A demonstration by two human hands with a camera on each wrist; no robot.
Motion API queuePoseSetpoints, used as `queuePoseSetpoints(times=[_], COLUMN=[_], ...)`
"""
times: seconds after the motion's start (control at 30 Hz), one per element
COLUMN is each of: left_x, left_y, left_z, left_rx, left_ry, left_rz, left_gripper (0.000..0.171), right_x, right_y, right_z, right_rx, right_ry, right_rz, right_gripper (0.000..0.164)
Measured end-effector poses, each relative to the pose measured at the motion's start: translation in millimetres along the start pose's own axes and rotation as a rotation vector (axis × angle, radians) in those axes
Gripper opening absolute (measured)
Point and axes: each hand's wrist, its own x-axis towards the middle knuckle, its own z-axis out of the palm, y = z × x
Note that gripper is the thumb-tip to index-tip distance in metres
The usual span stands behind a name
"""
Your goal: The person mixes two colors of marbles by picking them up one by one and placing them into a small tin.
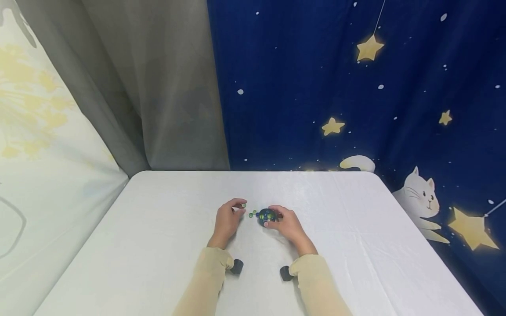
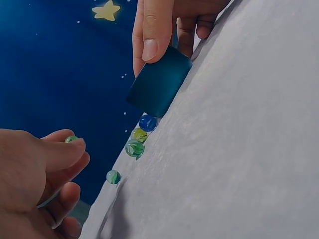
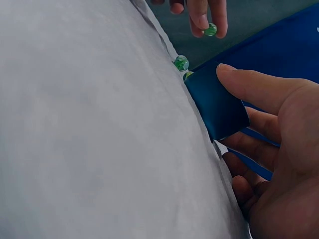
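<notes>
Towards the desk's [image 1: 336,188] far edge, left fingers [image 1: 237,201] pinch a green marble [image 3: 210,30], right fingers [image 3: 264,123] grip the container [image 3: 217,104]; probably mid-transfer, next needing a careful release.

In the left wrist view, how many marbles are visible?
5: a green marble held in the left hand; outward from the teal container, a blue marble, a yellowish marble and two green marbles. Others may be hidden in the container.

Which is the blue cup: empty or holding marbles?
Holding marbles: the head view shows green and blue ones inside the blue cup. How full, cannot tell; the wrist views show only its outside.
</notes>
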Motion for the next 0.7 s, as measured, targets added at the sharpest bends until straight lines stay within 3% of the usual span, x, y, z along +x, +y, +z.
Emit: queuePoseSetpoints(times=[0.7], left_x=[0.3], left_y=[14.2], left_z=[-4.4], left_rx=[-0.092], left_ry=[0.048], left_rz=[0.085], left_gripper=[0.018], right_x=[-1.3], right_y=[-0.2], right_z=[-0.2], right_rx=[-0.007], right_ry=[0.009], right_rz=[-0.001], right_gripper=[0.053])
